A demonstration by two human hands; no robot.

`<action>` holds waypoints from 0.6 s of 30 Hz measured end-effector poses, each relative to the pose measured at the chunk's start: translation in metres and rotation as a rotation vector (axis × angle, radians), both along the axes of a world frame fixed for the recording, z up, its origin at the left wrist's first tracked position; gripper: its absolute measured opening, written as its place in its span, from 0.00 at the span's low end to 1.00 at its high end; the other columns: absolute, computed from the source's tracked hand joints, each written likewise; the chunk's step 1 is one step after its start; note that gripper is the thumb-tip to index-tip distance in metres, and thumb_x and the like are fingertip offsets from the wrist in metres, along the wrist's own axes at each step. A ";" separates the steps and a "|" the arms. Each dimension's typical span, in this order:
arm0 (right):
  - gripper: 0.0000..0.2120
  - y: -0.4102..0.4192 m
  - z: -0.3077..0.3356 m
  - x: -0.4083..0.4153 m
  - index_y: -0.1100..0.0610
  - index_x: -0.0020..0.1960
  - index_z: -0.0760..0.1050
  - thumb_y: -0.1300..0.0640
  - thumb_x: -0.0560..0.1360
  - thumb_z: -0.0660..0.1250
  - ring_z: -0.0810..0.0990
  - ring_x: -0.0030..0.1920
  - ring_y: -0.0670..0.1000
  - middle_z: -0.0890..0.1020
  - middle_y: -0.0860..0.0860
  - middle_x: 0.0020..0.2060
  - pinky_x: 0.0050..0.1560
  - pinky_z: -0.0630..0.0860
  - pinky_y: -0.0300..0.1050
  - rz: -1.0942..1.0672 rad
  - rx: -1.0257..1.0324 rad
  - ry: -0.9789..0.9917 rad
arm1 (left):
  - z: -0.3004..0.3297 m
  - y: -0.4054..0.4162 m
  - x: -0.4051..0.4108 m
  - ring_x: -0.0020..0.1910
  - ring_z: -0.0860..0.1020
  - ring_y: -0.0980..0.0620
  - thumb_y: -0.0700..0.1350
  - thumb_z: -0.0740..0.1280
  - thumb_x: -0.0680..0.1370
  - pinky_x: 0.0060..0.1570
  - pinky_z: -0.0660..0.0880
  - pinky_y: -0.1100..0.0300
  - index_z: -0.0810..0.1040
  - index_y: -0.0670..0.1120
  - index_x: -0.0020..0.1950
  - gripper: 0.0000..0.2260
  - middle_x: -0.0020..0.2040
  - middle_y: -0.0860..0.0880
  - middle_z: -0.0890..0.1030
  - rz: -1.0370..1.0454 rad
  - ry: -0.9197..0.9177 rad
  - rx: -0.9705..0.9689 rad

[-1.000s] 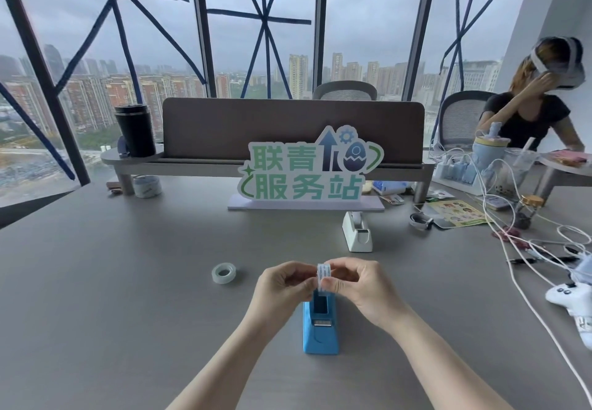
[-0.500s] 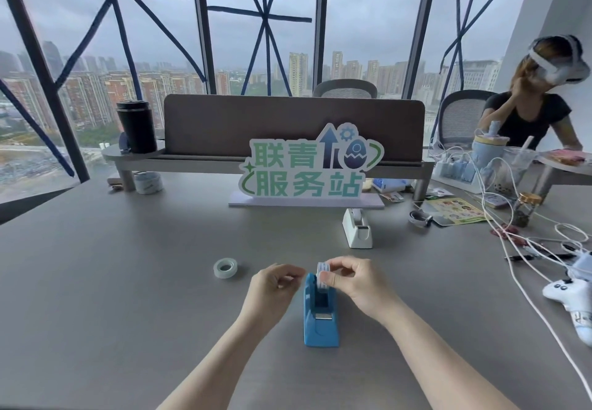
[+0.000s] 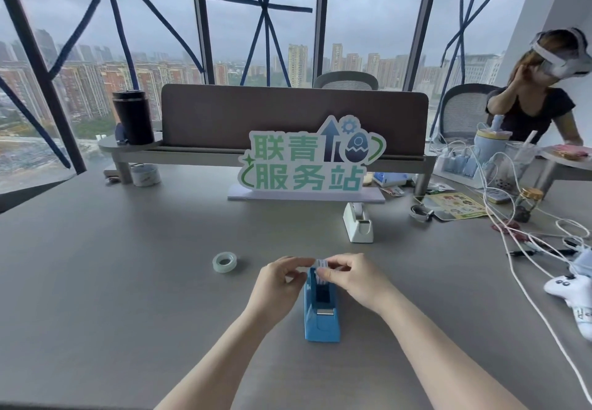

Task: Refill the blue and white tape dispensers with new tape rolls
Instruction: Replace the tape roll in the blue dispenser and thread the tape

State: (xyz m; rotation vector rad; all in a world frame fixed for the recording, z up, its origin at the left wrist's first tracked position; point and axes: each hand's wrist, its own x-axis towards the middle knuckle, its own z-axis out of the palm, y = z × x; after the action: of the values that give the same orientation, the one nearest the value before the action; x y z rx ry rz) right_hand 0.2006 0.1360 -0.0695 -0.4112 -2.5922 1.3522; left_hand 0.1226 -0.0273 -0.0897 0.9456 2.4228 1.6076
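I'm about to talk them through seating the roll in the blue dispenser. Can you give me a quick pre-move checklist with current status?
1. Both hands on the roll: ok. The left hand and right hand pinch the tape roll from either side.
2. Roll lined up over the blue tape dispenser: ok, it sits at the dispenser's far end.
3. Roll fully seated in its cradle: cannot tell, fingers hide it.
4. Tape end pulled to the cutter: not ok, none visible there.
5. Spare tape roll ready: ok, lying flat left of the hands.
6. White tape dispenser accessible: ok, standing farther back, untouched.
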 end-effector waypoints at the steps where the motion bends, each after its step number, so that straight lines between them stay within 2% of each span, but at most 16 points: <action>1: 0.13 0.000 -0.002 -0.002 0.46 0.49 0.82 0.42 0.68 0.73 0.79 0.43 0.47 0.84 0.48 0.44 0.48 0.75 0.46 -0.005 -0.002 0.004 | -0.001 0.000 -0.001 0.42 0.80 0.58 0.36 0.66 0.73 0.45 0.75 0.69 0.83 0.53 0.53 0.15 0.48 0.56 0.84 -0.003 0.003 -0.005; 4: 0.15 -0.001 -0.008 -0.002 0.45 0.49 0.81 0.41 0.65 0.75 0.79 0.43 0.46 0.84 0.45 0.43 0.53 0.76 0.51 -0.025 -0.042 0.024 | -0.002 0.002 -0.002 0.42 0.80 0.58 0.36 0.66 0.73 0.44 0.74 0.71 0.83 0.54 0.53 0.15 0.48 0.57 0.83 -0.001 -0.003 -0.003; 7: 0.16 -0.001 -0.007 0.000 0.45 0.48 0.82 0.38 0.64 0.73 0.81 0.47 0.47 0.85 0.43 0.42 0.55 0.77 0.51 -0.018 -0.048 0.001 | -0.004 0.002 -0.003 0.44 0.81 0.54 0.34 0.64 0.73 0.48 0.77 0.64 0.82 0.53 0.54 0.17 0.51 0.56 0.84 0.004 -0.033 -0.002; 9: 0.15 -0.001 -0.004 0.003 0.46 0.49 0.82 0.39 0.66 0.73 0.79 0.47 0.46 0.83 0.41 0.42 0.52 0.76 0.48 -0.006 -0.006 -0.013 | -0.005 0.002 -0.004 0.46 0.82 0.52 0.33 0.63 0.73 0.50 0.78 0.60 0.82 0.53 0.56 0.19 0.53 0.56 0.84 -0.007 -0.034 -0.002; 13: 0.19 -0.003 0.000 0.006 0.47 0.56 0.80 0.41 0.69 0.73 0.76 0.56 0.46 0.80 0.42 0.55 0.55 0.72 0.46 0.001 0.121 -0.025 | -0.006 0.000 -0.004 0.46 0.81 0.53 0.33 0.63 0.74 0.47 0.78 0.60 0.82 0.55 0.54 0.20 0.50 0.57 0.83 -0.025 -0.027 -0.002; 15: 0.22 -0.004 0.000 0.008 0.46 0.61 0.77 0.43 0.69 0.73 0.75 0.57 0.46 0.78 0.40 0.56 0.55 0.72 0.46 -0.012 0.139 -0.014 | -0.007 0.001 -0.004 0.46 0.81 0.54 0.33 0.63 0.73 0.48 0.78 0.60 0.83 0.56 0.50 0.19 0.49 0.58 0.83 -0.026 -0.020 -0.001; 18: 0.15 -0.005 0.000 0.008 0.45 0.56 0.79 0.46 0.70 0.74 0.77 0.54 0.46 0.81 0.40 0.51 0.50 0.71 0.44 -0.038 0.143 0.031 | -0.008 0.003 -0.005 0.46 0.82 0.55 0.33 0.63 0.73 0.48 0.78 0.60 0.83 0.57 0.48 0.19 0.50 0.59 0.84 -0.019 -0.007 -0.005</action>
State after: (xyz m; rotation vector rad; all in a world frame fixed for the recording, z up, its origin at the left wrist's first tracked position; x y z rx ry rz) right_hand 0.2090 0.1310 -0.0700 -0.4112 -2.6208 1.1431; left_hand 0.1173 -0.0248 -0.0982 0.9584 2.4044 1.5957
